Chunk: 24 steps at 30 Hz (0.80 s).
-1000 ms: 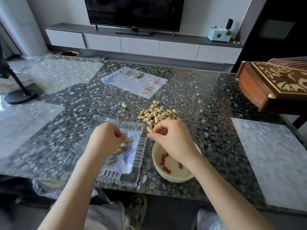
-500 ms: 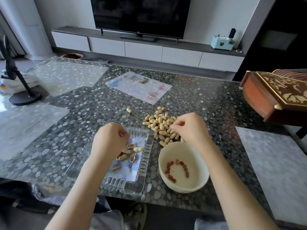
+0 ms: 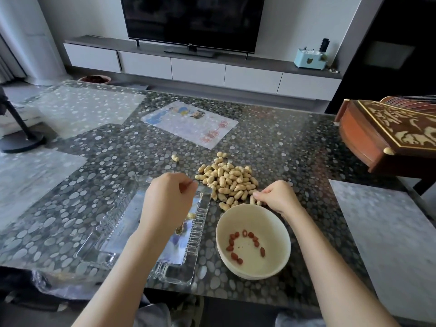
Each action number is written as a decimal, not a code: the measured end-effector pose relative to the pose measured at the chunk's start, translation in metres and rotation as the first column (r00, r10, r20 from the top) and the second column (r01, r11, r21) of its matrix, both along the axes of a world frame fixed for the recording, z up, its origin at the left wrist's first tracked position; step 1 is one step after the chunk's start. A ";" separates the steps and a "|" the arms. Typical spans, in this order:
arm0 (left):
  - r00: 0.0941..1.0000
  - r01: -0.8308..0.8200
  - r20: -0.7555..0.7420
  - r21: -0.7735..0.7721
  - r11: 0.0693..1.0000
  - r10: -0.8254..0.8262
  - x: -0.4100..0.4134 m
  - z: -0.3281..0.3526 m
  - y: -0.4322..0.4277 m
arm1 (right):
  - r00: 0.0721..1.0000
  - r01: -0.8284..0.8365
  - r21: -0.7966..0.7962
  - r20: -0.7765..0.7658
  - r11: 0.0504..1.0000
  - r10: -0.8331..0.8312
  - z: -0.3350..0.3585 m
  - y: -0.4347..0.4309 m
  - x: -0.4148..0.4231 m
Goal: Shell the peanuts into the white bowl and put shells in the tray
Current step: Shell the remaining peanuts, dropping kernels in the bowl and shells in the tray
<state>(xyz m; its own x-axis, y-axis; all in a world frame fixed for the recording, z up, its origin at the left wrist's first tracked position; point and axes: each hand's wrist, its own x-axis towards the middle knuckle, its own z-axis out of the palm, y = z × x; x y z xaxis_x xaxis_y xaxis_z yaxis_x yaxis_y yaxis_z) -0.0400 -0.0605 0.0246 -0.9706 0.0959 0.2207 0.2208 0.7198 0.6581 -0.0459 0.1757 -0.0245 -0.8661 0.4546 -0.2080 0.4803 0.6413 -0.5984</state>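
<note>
On table (image 3: 295,149): one bowl (image 3: 279,253), one tray (image 3: 197,234)

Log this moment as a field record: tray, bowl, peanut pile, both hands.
tray: clear glass, left of the bowl, a few shells inside
white bowl: holds a scatter of red kernels
pile: unshelled, beyond the bowl; one stray peanut to its left
left hand: fingers curled above the tray's far end; contents unclear
right hand: pinches a peanut at the pile's near edge
</note>
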 end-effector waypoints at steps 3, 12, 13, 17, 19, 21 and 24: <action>0.999 0.027 -0.021 0.028 0.999 -0.026 0.004 0.002 0.008 | 0.999 0.017 -0.040 -0.039 0.999 -0.018 0.006 0.002 0.005; 0.974 0.226 -0.039 0.279 0.933 -0.224 0.028 0.008 0.036 | 0.944 -0.136 -0.721 -0.303 0.679 -0.132 0.061 -0.011 0.052; 0.964 0.264 -0.055 0.333 0.905 -0.261 0.030 0.009 0.039 | 0.944 -0.156 -0.775 -0.300 0.613 -0.140 0.067 -0.019 0.057; 0.922 0.386 -0.153 0.398 0.832 -0.355 0.039 0.012 0.042 | 0.956 -0.124 -0.924 -0.209 0.361 -0.207 0.077 -0.043 0.070; 0.924 0.382 -0.173 0.436 0.815 -0.340 0.041 0.013 0.041 | 0.963 -0.096 -0.947 -0.166 0.308 -0.211 0.077 -0.050 0.075; 0.940 0.337 -0.130 0.504 0.795 -0.316 0.042 0.015 0.039 | 0.971 -0.094 -0.958 -0.148 0.269 -0.189 0.077 -0.052 0.081; 0.944 0.273 -0.010 0.587 0.762 -0.331 0.040 0.017 0.037 | 0.976 -0.163 -0.928 -0.201 0.335 -0.083 0.081 -0.052 0.089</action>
<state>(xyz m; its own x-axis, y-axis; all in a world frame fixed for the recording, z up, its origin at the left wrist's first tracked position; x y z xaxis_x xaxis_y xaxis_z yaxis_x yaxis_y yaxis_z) 0.0000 -0.0231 0.0419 -0.9309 0.2714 0.2445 0.2823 0.1096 0.9530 0.0435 0.1241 0.0560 -0.9494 0.0288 -0.3129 0.2780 -0.3869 -0.8792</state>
